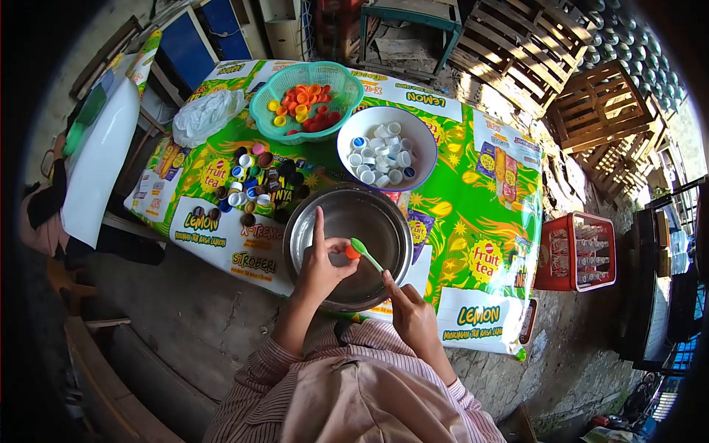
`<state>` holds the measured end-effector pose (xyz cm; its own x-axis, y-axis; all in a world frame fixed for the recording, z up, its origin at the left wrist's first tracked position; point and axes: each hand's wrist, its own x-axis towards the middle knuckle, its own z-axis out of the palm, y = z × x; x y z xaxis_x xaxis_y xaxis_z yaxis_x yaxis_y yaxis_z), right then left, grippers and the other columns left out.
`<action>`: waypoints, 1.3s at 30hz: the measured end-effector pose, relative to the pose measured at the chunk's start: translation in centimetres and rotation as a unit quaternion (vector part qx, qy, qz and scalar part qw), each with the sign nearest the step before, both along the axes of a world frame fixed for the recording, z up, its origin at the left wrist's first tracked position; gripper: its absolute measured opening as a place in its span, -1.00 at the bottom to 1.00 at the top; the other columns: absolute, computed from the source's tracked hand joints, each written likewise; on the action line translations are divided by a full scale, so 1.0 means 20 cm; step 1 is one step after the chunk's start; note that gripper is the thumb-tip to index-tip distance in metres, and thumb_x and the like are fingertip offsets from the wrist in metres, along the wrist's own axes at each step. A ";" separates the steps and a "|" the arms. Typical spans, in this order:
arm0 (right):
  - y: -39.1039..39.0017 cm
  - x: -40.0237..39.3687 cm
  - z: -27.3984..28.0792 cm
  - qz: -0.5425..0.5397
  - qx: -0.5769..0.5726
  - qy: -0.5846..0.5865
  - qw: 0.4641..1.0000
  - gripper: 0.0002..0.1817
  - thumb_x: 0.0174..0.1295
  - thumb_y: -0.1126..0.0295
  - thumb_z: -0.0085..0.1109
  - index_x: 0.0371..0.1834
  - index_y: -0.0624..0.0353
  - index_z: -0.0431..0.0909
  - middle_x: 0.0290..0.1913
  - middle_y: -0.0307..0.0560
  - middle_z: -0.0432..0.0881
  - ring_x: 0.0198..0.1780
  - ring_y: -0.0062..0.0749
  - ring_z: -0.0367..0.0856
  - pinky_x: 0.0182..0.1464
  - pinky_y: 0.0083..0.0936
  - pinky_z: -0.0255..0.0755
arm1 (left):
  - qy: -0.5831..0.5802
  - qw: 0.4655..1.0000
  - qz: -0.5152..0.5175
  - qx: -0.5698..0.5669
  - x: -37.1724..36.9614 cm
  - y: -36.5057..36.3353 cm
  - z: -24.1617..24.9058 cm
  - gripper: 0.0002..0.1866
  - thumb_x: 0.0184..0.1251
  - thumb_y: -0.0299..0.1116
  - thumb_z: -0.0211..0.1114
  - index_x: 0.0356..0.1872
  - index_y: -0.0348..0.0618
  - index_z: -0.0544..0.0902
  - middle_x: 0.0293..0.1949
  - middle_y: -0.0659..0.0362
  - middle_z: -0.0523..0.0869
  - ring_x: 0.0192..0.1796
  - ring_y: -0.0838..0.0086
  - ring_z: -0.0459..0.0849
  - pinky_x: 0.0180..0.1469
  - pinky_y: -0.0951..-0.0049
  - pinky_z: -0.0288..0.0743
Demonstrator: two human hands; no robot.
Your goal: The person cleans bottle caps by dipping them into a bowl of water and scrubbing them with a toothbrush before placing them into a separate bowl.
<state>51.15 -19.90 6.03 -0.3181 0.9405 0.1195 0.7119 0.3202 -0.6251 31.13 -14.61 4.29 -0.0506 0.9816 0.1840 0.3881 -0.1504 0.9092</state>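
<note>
Over the metal basin [297, 221], my left hand [323, 264] pinches an orange bottle cap [352, 252] between thumb and a finger, its index finger pointing up. My right hand [413, 314] is closed round the handle of a small brush with a green head [358, 246], which looks like a toothbrush. The brush head touches or nearly touches the cap. The basin seems to hold some water. Behind it stand a white bowl [423, 133] of white caps and a green plastic basket [262, 122] of orange, red and yellow caps.
Loose caps in mixed colours [255, 181] lie left of the basin on the printed table cover [473, 214]. A white plastic bag [207, 118] is at the back left. A red crate [554, 255] of bottles stands right of the table, with wooden pallets [517, 44] behind.
</note>
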 end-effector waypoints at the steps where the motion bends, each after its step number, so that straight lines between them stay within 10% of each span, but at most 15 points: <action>1: -0.01 0.00 0.00 0.027 0.014 -0.012 0.999 -0.37 0.13 0.54 0.05 0.33 -0.15 0.29 -0.47 -0.11 0.45 -0.59 -0.20 0.51 -0.54 -0.27 0.44 | 0.018 1.000 0.000 -0.004 0.00 0.00 0.01 0.14 -0.09 -0.53 0.44 0.44 -0.15 -0.23 -0.28 0.06 0.71 -0.24 0.41 0.70 -0.10 0.46 0.56; 14: -0.01 0.05 -0.02 -0.040 -0.002 0.090 0.995 -0.44 0.20 0.55 0.05 0.31 -0.01 0.31 -0.53 -0.02 0.41 -0.57 -0.16 0.46 -0.51 -0.28 0.36 | -0.151 0.987 -0.029 -0.038 -0.01 0.00 0.02 0.03 0.05 -0.55 0.39 0.42 -0.20 -0.19 -0.20 0.06 0.69 -0.14 0.39 0.69 0.04 0.44 0.52; 20: 0.00 0.03 0.01 -0.049 -0.012 0.097 0.994 -0.44 0.20 0.55 0.05 0.32 -0.01 0.31 -0.51 0.01 0.43 -0.56 -0.12 0.46 -0.51 -0.26 0.35 | -0.462 0.849 -0.104 -0.235 -0.04 0.01 0.02 -0.63 0.40 -0.45 0.08 0.20 -0.20 0.40 0.07 0.11 0.54 0.10 0.40 0.56 0.20 0.42 0.44; 23: -0.01 0.00 0.04 -0.044 0.010 0.093 0.995 -0.42 0.19 0.54 0.05 0.33 -0.06 0.30 -0.52 -0.02 0.43 -0.58 -0.15 0.47 -0.53 -0.26 0.36 | -0.519 0.808 -0.103 -0.258 -0.05 0.01 0.04 -0.64 0.41 -0.47 0.05 0.20 -0.20 0.40 0.11 0.15 0.52 0.12 0.42 0.54 0.21 0.40 0.44; 39: -0.03 -0.04 -0.03 -0.014 0.010 0.059 0.998 -0.44 0.20 0.52 0.06 0.31 -0.11 0.33 -0.53 -0.09 0.43 -0.61 -0.19 0.47 -0.55 -0.27 0.40 | -0.388 0.891 -0.086 -0.220 -0.07 -0.02 -0.02 -0.73 0.36 -0.45 0.14 0.05 -0.25 0.48 0.00 0.15 0.58 0.03 0.51 0.58 0.13 0.47 0.47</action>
<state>50.38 -20.46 5.50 -0.2748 0.9458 0.1728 0.6431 0.3145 -0.6983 29.78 -14.96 3.80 0.1626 0.9555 -0.2461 -0.3776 0.2907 0.8792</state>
